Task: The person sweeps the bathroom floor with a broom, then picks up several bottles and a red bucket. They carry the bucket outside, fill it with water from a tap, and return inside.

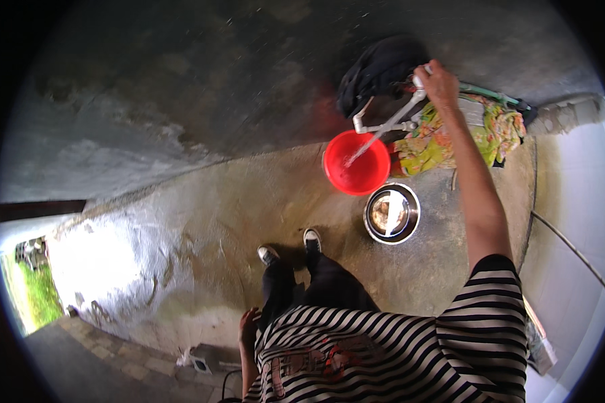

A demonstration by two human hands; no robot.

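Observation:
My right hand (438, 84) reaches far forward, fingers closed round the white tap (419, 82) at the top of a plastic pipe. A stream of water (390, 123) runs slantwise from the tap into a red bucket (337, 166) on the floor. Some water shows inside the bucket. My left hand (248, 326) hangs low by my left leg, its fingers loosely bent and nothing seen in them. Near the bucket stands a steel basin (417, 225) holding something pale and a white strip that I cannot make out.
A yellow-green flowered cloth (427, 152) drapes beside the pipe, and a dark bag-like bundle (383, 67) sits behind the tap. A grey wall (148, 101) runs along the far side. A thin pole (575, 252) leans at the right. The concrete floor (249, 195) looks wet.

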